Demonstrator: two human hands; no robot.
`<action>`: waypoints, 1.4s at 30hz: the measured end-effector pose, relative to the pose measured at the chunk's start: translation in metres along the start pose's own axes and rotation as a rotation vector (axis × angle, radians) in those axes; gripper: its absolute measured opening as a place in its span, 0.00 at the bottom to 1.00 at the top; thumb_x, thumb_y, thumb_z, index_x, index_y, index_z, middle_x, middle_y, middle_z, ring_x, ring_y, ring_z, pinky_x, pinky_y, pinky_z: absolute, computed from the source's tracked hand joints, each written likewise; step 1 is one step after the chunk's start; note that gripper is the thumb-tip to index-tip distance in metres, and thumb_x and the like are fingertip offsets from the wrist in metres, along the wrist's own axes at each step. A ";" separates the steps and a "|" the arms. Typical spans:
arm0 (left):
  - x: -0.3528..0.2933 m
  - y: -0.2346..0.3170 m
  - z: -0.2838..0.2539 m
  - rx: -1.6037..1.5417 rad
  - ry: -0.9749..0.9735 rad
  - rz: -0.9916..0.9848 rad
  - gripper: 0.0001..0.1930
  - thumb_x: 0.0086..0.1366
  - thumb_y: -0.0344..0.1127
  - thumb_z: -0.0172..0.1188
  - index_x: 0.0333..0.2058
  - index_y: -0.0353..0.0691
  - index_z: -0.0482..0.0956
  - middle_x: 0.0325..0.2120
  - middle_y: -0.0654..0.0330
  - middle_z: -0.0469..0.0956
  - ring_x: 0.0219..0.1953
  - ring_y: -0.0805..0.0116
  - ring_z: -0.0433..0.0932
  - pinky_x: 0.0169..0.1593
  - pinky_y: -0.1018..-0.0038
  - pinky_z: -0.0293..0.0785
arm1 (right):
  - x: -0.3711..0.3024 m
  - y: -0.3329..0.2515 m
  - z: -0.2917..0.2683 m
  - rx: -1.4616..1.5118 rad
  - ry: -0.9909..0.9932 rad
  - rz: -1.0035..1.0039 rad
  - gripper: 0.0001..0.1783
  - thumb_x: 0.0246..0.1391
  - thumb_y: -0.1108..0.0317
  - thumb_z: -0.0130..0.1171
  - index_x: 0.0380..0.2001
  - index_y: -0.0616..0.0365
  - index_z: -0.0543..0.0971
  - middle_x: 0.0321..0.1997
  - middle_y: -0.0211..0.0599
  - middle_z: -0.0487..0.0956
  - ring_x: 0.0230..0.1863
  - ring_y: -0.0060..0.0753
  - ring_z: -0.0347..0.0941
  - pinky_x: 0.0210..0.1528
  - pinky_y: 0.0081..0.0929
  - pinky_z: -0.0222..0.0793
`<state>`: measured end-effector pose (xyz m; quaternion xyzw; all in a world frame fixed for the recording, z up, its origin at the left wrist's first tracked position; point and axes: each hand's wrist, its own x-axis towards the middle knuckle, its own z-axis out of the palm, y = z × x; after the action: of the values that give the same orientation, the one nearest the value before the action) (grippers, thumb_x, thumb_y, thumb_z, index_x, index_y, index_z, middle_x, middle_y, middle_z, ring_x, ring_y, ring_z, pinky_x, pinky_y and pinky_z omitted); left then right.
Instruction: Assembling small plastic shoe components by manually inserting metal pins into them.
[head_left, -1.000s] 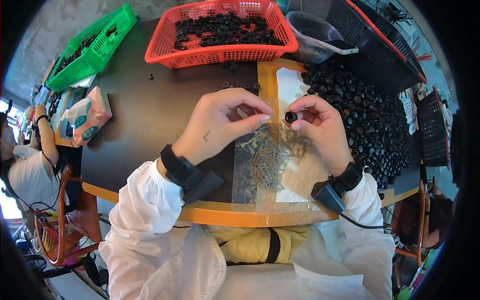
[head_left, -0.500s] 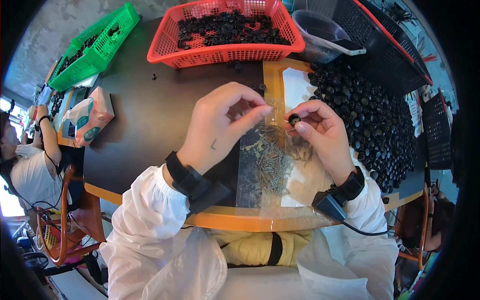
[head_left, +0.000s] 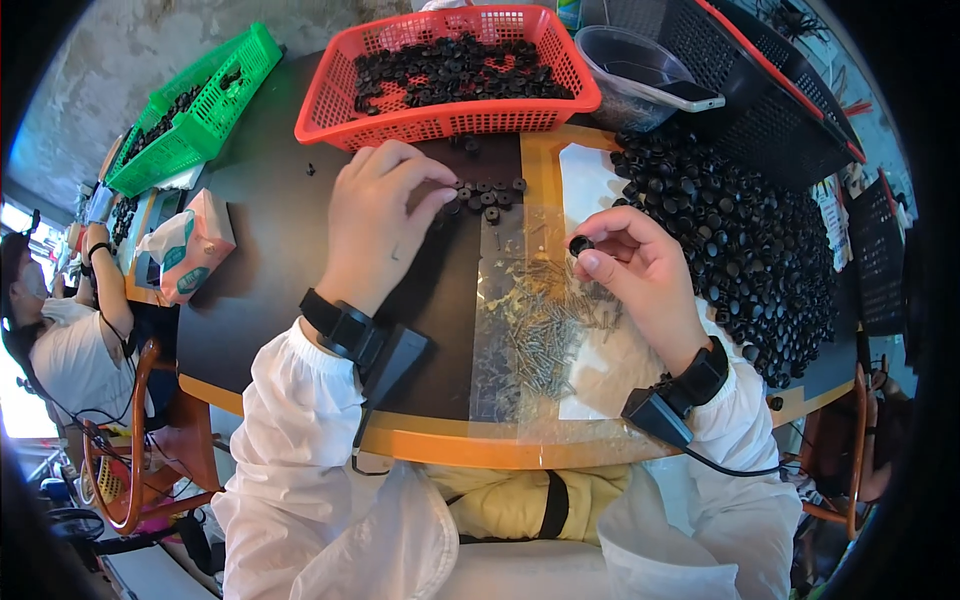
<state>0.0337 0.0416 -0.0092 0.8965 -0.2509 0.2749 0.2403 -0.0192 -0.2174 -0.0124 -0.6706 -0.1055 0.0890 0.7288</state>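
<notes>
My right hand [head_left: 645, 265] pinches a small round black cap [head_left: 581, 245] between thumb and fingers, above a spread of metal screws [head_left: 545, 335]. Beside a cluster of small black round pieces with centre holes [head_left: 490, 198], my left hand [head_left: 380, 225] has its thumb and index fingertips close together. Whatever lies between those fingertips, if anything, is too small to make out. The screws lie on a clear plastic sheet and white paper [head_left: 588, 185] on the dark table. To the right of my right hand spreads a large pile of black caps [head_left: 745, 235].
A red basket [head_left: 450, 118] of black parts stands at the back, with a clear tub [head_left: 635, 75] and phone [head_left: 690, 93] beside it. Black crates [head_left: 760, 125] rise at the right. Left are a tissue pack [head_left: 195, 245], a green basket [head_left: 190, 140] and a seated person [head_left: 85, 335].
My left hand has moved left and away from me, from near the right hand to the small black round pieces. My right hand stays nearly in place, still holding the cap, which has tilted.
</notes>
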 end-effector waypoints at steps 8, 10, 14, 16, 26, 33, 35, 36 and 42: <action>-0.002 0.001 -0.006 0.120 -0.142 -0.079 0.12 0.43 0.41 0.72 0.25 0.43 0.81 0.23 0.66 0.77 0.31 0.63 0.73 0.38 0.68 0.69 | 0.001 0.002 0.000 -0.043 0.008 -0.016 0.12 0.51 0.76 0.63 0.39 0.60 0.75 0.39 0.27 0.76 0.41 0.16 0.73 0.44 0.16 0.70; -0.004 -0.001 -0.005 0.116 -0.139 -0.072 0.12 0.43 0.41 0.73 0.25 0.44 0.81 0.23 0.67 0.76 0.30 0.64 0.73 0.37 0.69 0.69 | 0.001 0.002 0.000 -0.055 0.005 -0.029 0.12 0.51 0.77 0.63 0.39 0.60 0.75 0.39 0.28 0.76 0.41 0.17 0.73 0.44 0.16 0.71; -0.001 0.003 -0.010 0.116 -0.127 -0.116 0.13 0.43 0.43 0.73 0.25 0.44 0.81 0.21 0.66 0.76 0.28 0.65 0.73 0.34 0.69 0.69 | 0.000 0.001 0.000 -0.075 0.016 -0.041 0.12 0.50 0.78 0.63 0.39 0.60 0.75 0.40 0.28 0.76 0.41 0.18 0.74 0.43 0.16 0.72; 0.003 0.008 -0.019 0.151 -0.216 -0.187 0.14 0.43 0.44 0.73 0.25 0.44 0.81 0.21 0.66 0.76 0.27 0.65 0.74 0.32 0.70 0.69 | 0.000 0.002 -0.001 -0.077 0.018 -0.031 0.12 0.50 0.79 0.63 0.39 0.61 0.75 0.40 0.28 0.76 0.41 0.18 0.74 0.42 0.16 0.72; -0.001 0.018 -0.018 -0.386 -0.267 -0.330 0.13 0.51 0.35 0.69 0.36 0.41 0.81 0.24 0.66 0.78 0.28 0.76 0.77 0.32 0.80 0.70 | 0.002 0.004 -0.001 -0.046 0.002 -0.058 0.14 0.48 0.80 0.64 0.39 0.60 0.75 0.41 0.28 0.76 0.43 0.18 0.74 0.44 0.17 0.73; -0.001 0.026 -0.008 -0.547 -0.201 -0.201 0.12 0.58 0.26 0.62 0.42 0.39 0.81 0.37 0.63 0.77 0.34 0.76 0.75 0.37 0.80 0.71 | 0.006 0.002 0.003 -0.792 0.006 -0.378 0.16 0.44 0.74 0.67 0.39 0.57 0.79 0.36 0.32 0.79 0.38 0.29 0.74 0.40 0.24 0.71; -0.003 0.031 0.000 -0.596 -0.267 -0.147 0.13 0.59 0.23 0.60 0.44 0.39 0.80 0.41 0.62 0.75 0.36 0.75 0.75 0.38 0.80 0.71 | 0.011 0.007 0.006 -0.904 0.027 -0.511 0.17 0.42 0.71 0.68 0.39 0.56 0.79 0.35 0.33 0.79 0.38 0.32 0.74 0.40 0.27 0.70; -0.004 0.035 0.002 -0.606 -0.259 -0.111 0.16 0.58 0.22 0.61 0.47 0.38 0.77 0.39 0.62 0.76 0.34 0.76 0.74 0.38 0.80 0.71 | 0.013 0.008 0.008 -1.017 0.050 -0.643 0.18 0.41 0.69 0.69 0.39 0.56 0.80 0.35 0.33 0.79 0.37 0.36 0.73 0.41 0.30 0.68; -0.011 0.052 0.005 -0.732 -0.279 -0.145 0.26 0.50 0.20 0.67 0.49 0.38 0.73 0.33 0.62 0.79 0.31 0.78 0.73 0.35 0.81 0.70 | 0.008 -0.004 0.011 -0.647 0.015 -0.450 0.19 0.43 0.71 0.69 0.41 0.57 0.79 0.37 0.32 0.80 0.39 0.31 0.74 0.45 0.28 0.68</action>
<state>-0.0022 0.0029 -0.0047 0.7957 -0.2988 0.0250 0.5263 -0.0144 -0.2048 -0.0074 -0.8265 -0.2670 -0.1156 0.4818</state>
